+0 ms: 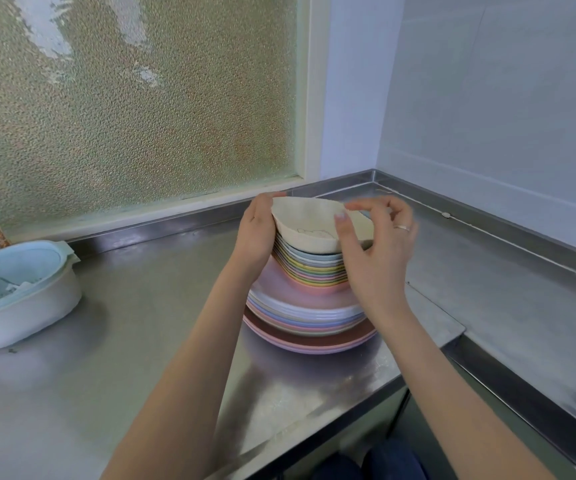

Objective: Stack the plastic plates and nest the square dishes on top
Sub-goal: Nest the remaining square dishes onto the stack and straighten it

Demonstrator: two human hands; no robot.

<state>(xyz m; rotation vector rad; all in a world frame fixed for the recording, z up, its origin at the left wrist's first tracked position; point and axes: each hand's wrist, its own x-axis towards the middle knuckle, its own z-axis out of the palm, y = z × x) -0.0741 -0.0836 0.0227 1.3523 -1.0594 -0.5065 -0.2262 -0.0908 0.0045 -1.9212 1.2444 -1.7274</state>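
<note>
- I see the round plastic plates [309, 315] piled on the steel counter [134, 334] — pinks, a lilac, a pale blue, broad and flat.
- On top sits a tighter stack of square dishes [309, 266], pastel rims in yellow, green, pink and grey-blue.
- A cream dish [309, 225], speckled, tilted, hovers at the very top of the stack.
- My left hand [257, 230] clasps its left edge, fingers curled behind.
- My right hand [374, 244] pinches the right rim with thumb and forefinger, a ring showing.
</note>
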